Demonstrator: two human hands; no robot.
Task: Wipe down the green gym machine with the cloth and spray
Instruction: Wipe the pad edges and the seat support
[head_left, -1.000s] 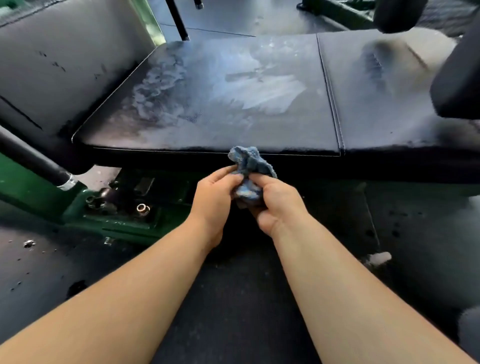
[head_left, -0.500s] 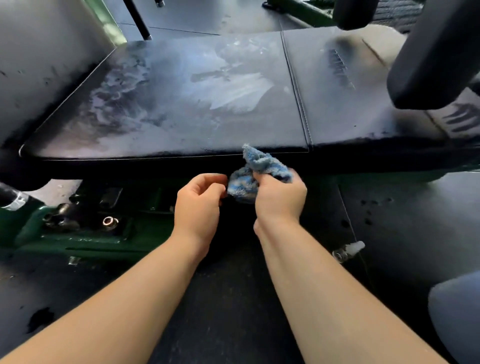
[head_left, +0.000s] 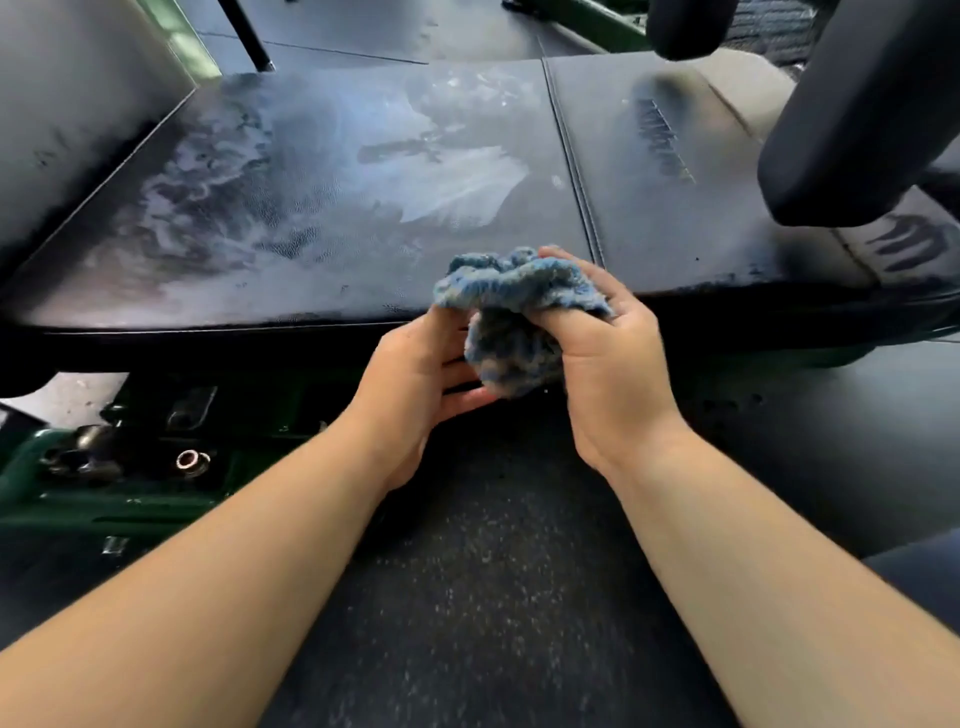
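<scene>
We hold the crumpled blue fluffy cloth (head_left: 511, 312) over the front edge of the black padded surface (head_left: 311, 208), beside its seam. Our left hand (head_left: 415, 384) and right hand (head_left: 608, 364) curl their fingers into it, pinching. Beyond lies open, wet-streaked padding; its embossed marking (head_left: 660, 140) is too blurred to read.

Our left hand (head_left: 415, 379) and right hand (head_left: 613, 364) are bare. Our left forearm (head_left: 234, 571) and right forearm (head_left: 753, 545) are bare too, uncovered right out to the lower edge. At the lower right edge shows a patch of dark blue-grey fabric (head_left: 914, 571), perhaps our clothing; we cannot tell.
</scene>
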